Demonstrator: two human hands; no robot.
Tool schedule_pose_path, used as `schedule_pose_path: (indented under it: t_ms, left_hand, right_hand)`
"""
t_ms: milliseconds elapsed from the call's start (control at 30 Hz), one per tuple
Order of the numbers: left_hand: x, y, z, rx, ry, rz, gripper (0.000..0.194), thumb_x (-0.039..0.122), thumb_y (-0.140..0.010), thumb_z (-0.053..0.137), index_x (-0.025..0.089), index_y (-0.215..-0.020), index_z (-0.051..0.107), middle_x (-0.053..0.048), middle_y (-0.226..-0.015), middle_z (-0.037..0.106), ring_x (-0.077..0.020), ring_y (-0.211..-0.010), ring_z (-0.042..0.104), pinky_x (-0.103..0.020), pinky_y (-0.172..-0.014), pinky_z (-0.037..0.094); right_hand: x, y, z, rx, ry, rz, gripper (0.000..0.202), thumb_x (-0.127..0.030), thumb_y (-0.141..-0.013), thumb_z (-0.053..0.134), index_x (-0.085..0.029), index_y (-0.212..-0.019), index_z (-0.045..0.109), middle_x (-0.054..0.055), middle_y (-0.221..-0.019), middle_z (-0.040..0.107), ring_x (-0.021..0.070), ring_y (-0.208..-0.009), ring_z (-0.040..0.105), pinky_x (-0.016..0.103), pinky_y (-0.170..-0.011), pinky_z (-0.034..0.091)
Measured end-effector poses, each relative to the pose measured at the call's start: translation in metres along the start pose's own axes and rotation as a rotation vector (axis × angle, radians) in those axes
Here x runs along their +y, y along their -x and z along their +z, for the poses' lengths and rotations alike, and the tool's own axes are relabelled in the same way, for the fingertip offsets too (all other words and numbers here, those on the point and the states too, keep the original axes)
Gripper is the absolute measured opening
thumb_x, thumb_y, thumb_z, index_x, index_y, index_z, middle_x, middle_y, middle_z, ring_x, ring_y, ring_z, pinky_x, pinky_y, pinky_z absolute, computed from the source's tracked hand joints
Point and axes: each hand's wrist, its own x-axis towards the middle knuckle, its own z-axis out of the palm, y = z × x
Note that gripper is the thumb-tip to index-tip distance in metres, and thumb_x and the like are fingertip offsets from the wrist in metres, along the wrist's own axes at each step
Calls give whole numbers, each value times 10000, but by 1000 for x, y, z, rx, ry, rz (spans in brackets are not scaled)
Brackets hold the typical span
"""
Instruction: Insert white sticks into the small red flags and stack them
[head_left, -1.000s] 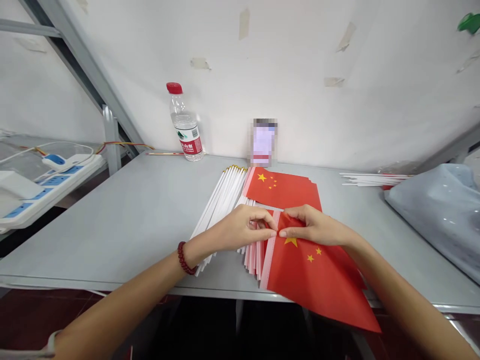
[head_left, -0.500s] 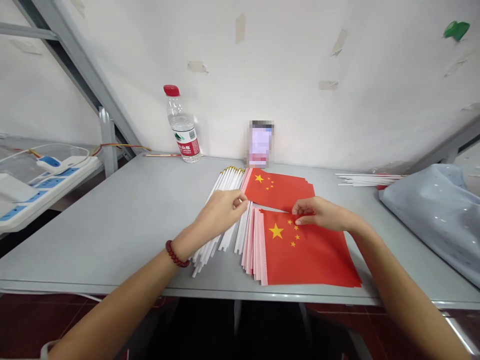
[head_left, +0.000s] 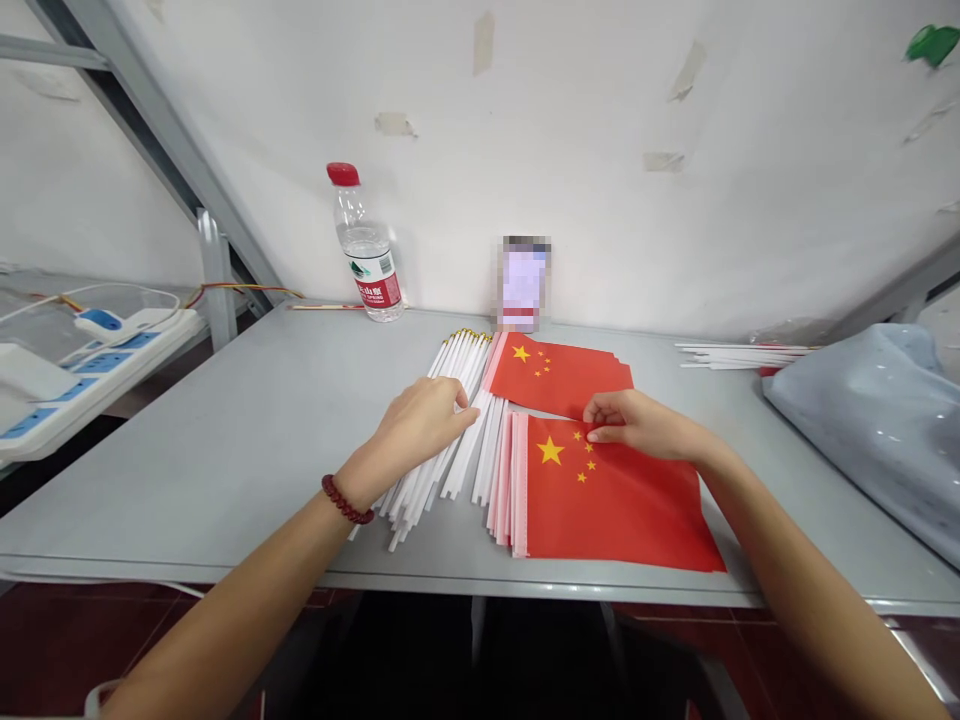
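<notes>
My right hand (head_left: 637, 425) pinches the upper edge of the top red flag (head_left: 622, 510) between thumb and fingers. The flag bears yellow stars and lies on a stack whose pinkish-white sleeve edges fan out at the left. Behind it lies another pile of red flags (head_left: 562, 372), partly over some white sticks. My left hand (head_left: 424, 425) is above the bundle of white sticks (head_left: 457, 455), its thumb apart from the curled fingers and nothing visible between them. The sticks have gold tips at their far ends; my left hand and wrist cover part of them.
Against the wall stand a water bottle (head_left: 371, 265) and a blurred phone (head_left: 523, 285). More white sticks (head_left: 742, 355) lie at the back right beside a grey-blue plastic bag (head_left: 877, 430). A power strip (head_left: 90, 375) is at the left beyond the table (head_left: 225, 450).
My left hand has shifted slightly left, and its thumb and index finger have parted. The top flag's left edge has moved a little to the left. My right hand keeps its pinch.
</notes>
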Motion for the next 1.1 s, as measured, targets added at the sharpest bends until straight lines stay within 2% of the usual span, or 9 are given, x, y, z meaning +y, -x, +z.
schedule_pose_path:
  t_ms: [133,267,467,800,900,967,1100]
  left_hand:
    - [4,1,5,6,-40,-12,228,382,-748,517,194,-665,616,-78,-686,651,-242,-639,597,-286,-489,323]
    - [7,2,9,-13,-52,-15,224,361,-759,508,196,-641,603,-71,-631,622,-227,-607,587,-283,-501,308]
    - [12,3,12,-45,-136,-11,262,341,-809,406,187,-663,560,-88,-682,637,-230,-644,589,-283,-497,294]
    - [13,5,11,67,-110,9,222,326,-828,419,194,-684,524,-52,-674,626,-205,-607,561,-277,-491,283]
    - [16,7,9,104,-9,111,225,354,-856,433,198,-713,506,-6,-612,580,-162,-548,509,-264,-504,296]
    - [19,9,10,126,76,226,225,368,-873,440,195,-743,501,17,-600,552,-136,-537,474,-256,-528,319]
    - [23,14,12,102,282,400,222,374,-874,487,183,-769,527,28,-632,543,-100,-551,450,-231,-551,347]
  right_hand:
    - [1,-1,3,5,24,-4,150,-335,-796,559,-189,-825,543,28,-806,628,180,-757,596,311,-685,455]
    - [3,-2,2,45,53,-8,213,-347,-801,570,-193,-943,536,47,-878,633,187,-794,601,326,-712,466]
    - [8,-4,-4,235,137,27,301,-374,-810,568,-207,-1051,499,55,-921,632,202,-851,594,347,-760,463]
    - [11,-5,-5,499,70,43,334,-468,-798,573,-205,-1004,553,77,-955,638,220,-854,596,327,-654,488]
    - [10,-8,-3,601,37,16,349,-471,-798,585,-204,-1022,556,84,-973,640,230,-882,608,360,-725,498]
    - [10,-9,-3,679,-6,-43,398,-477,-802,589,-213,-1094,533,102,-1079,623,251,-985,596,393,-807,485]
    - [4,-5,-6,801,-128,-224,494,-483,-836,551,-274,-1265,423,100,-1407,404,265,-1241,450,390,-882,465]
